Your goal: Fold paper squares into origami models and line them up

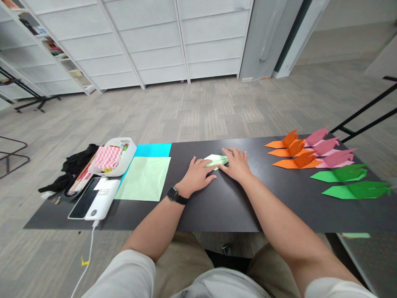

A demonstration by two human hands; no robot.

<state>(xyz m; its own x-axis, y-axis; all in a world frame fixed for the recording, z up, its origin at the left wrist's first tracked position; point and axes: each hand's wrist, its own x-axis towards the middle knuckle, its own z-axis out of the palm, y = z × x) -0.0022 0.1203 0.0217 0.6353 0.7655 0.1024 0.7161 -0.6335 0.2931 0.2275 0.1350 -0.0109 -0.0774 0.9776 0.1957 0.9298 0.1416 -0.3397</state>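
Observation:
A partly folded light green paper (216, 161) lies on the dark table in front of me, its white side showing along the far edge. My left hand (197, 174) rests flat over its left end, fingers stretched out and thumb apart. At the right end my right hand (237, 164) presses down with its fingertips, the fingers spread. Parts of the paper are hidden under the fingers. Left of my hands are a flat sheet of light green paper (144, 178) and, partly under it, a blue sheet (155, 150).
Orange (293, 161), pink (336, 158) and green folded paper figures (356, 190) stand in rows at the right. On the left are a white basket (128, 159), a phone (85, 198) and a white power bank (102, 205) with a cable (89, 252), beside black cloth (79, 163).

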